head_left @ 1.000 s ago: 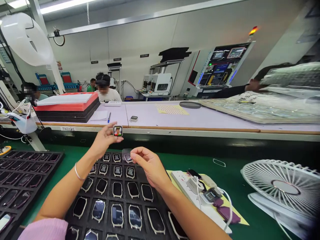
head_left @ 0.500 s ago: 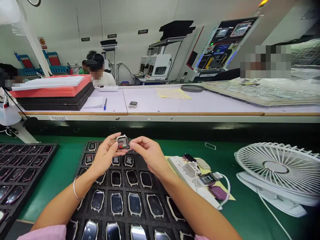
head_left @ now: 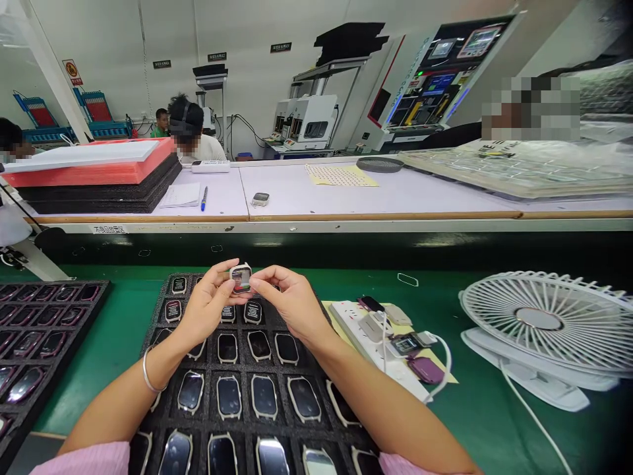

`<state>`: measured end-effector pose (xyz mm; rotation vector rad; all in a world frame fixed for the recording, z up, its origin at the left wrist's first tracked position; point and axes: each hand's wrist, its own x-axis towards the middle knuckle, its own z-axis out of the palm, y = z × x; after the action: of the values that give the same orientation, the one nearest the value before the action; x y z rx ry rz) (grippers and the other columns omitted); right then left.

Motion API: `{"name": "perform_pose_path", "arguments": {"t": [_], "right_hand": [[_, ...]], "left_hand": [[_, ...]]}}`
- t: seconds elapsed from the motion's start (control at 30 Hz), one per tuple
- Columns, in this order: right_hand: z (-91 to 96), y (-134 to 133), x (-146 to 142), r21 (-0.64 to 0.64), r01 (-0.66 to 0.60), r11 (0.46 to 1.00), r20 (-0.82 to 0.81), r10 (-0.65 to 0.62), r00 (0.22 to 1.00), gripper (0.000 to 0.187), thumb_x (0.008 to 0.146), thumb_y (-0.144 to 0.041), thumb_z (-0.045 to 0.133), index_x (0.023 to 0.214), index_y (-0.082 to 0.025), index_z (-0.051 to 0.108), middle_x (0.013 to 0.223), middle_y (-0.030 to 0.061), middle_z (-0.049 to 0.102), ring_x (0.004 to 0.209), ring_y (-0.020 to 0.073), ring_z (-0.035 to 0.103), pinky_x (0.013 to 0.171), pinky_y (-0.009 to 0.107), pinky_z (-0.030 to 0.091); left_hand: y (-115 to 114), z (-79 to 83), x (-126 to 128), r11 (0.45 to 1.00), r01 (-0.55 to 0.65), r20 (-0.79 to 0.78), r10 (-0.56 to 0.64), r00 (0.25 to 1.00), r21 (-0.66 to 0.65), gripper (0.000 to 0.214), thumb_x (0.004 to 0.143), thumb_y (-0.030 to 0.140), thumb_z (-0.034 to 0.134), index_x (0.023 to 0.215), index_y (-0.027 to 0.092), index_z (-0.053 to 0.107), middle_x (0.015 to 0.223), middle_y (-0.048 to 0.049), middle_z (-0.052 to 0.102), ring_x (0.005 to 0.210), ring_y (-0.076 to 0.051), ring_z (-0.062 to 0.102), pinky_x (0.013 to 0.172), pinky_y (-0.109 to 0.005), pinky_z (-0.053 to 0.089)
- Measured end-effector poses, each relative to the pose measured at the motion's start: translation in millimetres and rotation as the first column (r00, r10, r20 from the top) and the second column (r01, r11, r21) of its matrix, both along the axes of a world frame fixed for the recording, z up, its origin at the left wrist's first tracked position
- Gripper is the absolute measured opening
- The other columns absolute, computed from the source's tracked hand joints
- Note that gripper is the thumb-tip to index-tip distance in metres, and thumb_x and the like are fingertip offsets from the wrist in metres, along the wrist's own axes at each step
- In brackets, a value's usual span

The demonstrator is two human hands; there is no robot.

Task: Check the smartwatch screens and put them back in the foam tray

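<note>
My left hand (head_left: 208, 307) and my right hand (head_left: 287, 300) meet above a black foam tray (head_left: 163, 310), both pinching a small smartwatch body (head_left: 241, 278) whose screen is lit. The left fingers grip its left edge, the right fingertips press at its right edge. Whether a thin clear film is still in the right fingers I cannot make out. Below the hands the tray holds several rows of watch bodies (head_left: 264, 396) lying screen up in pockets.
A second black tray (head_left: 37, 330) of watches lies at the left. A white power strip (head_left: 380, 346) with chargers and a white desk fan (head_left: 541, 330) stand at the right. Across the raised bench (head_left: 395, 198) sit other people, stacked foam trays (head_left: 99, 178) and a lone watch (head_left: 260, 198).
The left hand brought the lit watch down from above the bench edge to the right hand; both hands now hold it together over the tray. The camera tilted slightly down.
</note>
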<state>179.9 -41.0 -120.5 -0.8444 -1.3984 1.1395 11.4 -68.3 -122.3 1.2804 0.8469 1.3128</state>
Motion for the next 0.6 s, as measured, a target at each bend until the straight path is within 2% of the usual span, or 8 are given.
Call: {"name": "perform_pose_path", "arguments": {"t": [0.6], "right_hand": [[-1.3, -0.6, 1.3, 0.029, 0.01, 1.0, 0.033, -0.011, 0.999, 0.017, 0.077, -0.036, 0.076, 0.076, -0.019, 0.072, 0.074, 0.0024, 0.07, 0.069, 0.0171, 0.059, 0.07, 0.032, 0.048]], "left_hand": [[-3.4, 2.8, 0.9, 0.999, -0.042, -0.043, 0.043, 0.998, 0.024, 0.05, 0.086, 0.051, 0.07, 0.124, 0.021, 0.057, 0.118, -0.0095, 0.071, 0.086, -0.018, 0.076, 0.084, -0.035, 0.064]]}}
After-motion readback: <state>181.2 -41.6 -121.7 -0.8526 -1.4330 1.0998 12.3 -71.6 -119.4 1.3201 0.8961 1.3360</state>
